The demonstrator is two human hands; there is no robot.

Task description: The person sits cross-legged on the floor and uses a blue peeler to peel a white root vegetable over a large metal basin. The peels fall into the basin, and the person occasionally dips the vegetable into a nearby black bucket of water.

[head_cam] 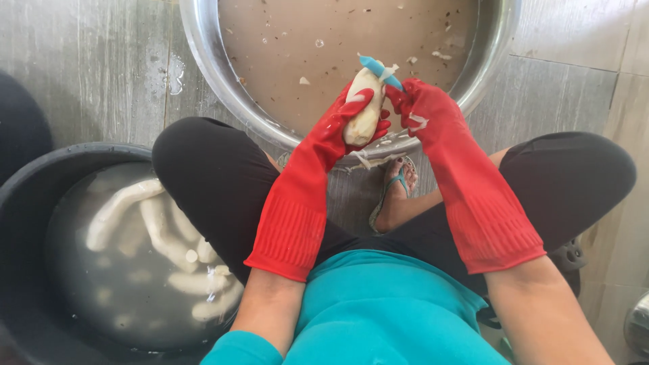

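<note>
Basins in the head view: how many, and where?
2. A steel basin of murky brown water sits ahead of the knees, under the gloved hands. A dark basin holding peeled white roots sits at lower left, partly cut off by the frame.

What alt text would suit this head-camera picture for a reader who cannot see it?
Two red-gloved hands peel a pale root over a steel basin of murky water: left hand grips it, right hand holds a blue peeler. A dark tub of peeled roots sits at left.

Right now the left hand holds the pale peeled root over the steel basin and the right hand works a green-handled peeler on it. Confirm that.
Wrong on one point: the peeler handle is blue, as the head view shows. The rest stands.
</note>
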